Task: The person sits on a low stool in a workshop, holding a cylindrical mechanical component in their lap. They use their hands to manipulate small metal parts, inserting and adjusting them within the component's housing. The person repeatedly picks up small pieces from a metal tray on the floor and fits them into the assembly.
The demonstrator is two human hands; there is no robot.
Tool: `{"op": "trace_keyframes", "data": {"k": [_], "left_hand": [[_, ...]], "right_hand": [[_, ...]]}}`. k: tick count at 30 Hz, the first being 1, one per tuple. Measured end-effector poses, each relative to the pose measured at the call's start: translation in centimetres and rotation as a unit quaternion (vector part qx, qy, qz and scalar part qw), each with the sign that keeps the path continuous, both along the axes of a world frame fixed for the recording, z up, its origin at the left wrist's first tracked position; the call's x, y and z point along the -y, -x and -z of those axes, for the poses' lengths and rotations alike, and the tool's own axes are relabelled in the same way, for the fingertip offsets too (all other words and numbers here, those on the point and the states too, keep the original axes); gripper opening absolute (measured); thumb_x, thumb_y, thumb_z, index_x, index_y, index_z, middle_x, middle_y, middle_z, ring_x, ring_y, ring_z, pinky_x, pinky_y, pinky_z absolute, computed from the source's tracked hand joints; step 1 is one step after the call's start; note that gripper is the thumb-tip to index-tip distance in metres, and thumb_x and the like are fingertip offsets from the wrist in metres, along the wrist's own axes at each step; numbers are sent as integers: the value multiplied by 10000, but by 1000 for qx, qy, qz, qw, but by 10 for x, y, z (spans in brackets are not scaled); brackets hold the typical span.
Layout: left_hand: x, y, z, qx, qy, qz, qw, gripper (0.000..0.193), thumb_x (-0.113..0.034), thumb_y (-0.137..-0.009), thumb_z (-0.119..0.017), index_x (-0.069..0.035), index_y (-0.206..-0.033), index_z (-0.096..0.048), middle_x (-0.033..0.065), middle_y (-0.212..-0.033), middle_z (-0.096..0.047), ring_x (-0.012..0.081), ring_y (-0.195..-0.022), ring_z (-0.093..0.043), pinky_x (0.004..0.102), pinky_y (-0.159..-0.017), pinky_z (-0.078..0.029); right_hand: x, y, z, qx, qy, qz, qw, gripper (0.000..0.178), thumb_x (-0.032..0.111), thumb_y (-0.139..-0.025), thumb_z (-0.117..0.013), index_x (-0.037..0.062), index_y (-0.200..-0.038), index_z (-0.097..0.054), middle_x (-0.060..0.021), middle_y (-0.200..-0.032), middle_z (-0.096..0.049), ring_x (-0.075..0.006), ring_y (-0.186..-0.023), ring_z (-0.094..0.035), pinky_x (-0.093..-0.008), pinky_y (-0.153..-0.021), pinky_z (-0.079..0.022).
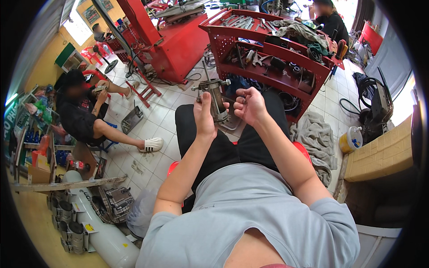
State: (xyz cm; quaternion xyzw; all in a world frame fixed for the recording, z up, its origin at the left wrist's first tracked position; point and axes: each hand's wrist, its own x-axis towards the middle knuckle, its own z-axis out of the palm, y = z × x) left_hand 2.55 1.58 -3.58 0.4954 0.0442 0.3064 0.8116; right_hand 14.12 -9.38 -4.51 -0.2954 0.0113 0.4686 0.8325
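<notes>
My left hand [205, 117] is wrapped round a worn metal cylinder [216, 96] and holds it upright above my lap. The cylinder has end plates, long side rods with bolts sticking out, and a thin rod rising from its top. Just to the right of it, my right hand [251, 106] is raised with curled fingers, apart from the cylinder. Whether a small thing sits in those fingers I cannot make out. Behind the cylinder's lower end, a grey tray [231, 125] shows in part on the floor between my knees.
Ahead stands a red tool cart [268, 82] with wrenches [241, 21], rags and parts. A red machine [174, 49] is beyond it. At left, a seated person [82, 105] handles a small part near a floor tray [132, 117]. Grey cloth [315, 143] and a bucket [351, 140] lie right.
</notes>
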Motion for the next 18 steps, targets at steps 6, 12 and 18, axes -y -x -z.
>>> {"op": "trace_keyframes", "data": {"k": [6, 12, 18], "left_hand": [[-6, -6, 10, -14, 11, -33, 999, 380, -436, -931, -570, -58, -960, -550, 45, -758, -604, 161, -633, -661, 277, -530, -553], [-26, -21, 40, 9, 19, -72, 997, 315, -373, -928, -602, -63, -935, -554, 35, -761, -625, 126, -617, -646, 257, -517, -540], [-30, -18, 40, -12, 40, -47, 998, 337, -236, -897, -685, -138, -853, -366, -32, -786, -485, 41, -710, -483, 197, -652, -411]], "right_hand": [[-1, 9, -10, 34, 10, 58, 998, 245, 71, -797, -435, 15, -1033, -469, -42, -785, -436, -163, -680, -453, -294, -587, -392], [-5, 18, -8, 136, -31, 38, 990, 373, -76, -822, -419, -63, -1195, -413, -143, -965, -555, -241, -851, -625, -357, -751, -543], [-6, 24, -19, 256, -11, 67, 964, 237, 75, -957, -487, -43, -1139, -392, -203, -1016, -599, -262, -879, -669, -337, -768, -577]]}}
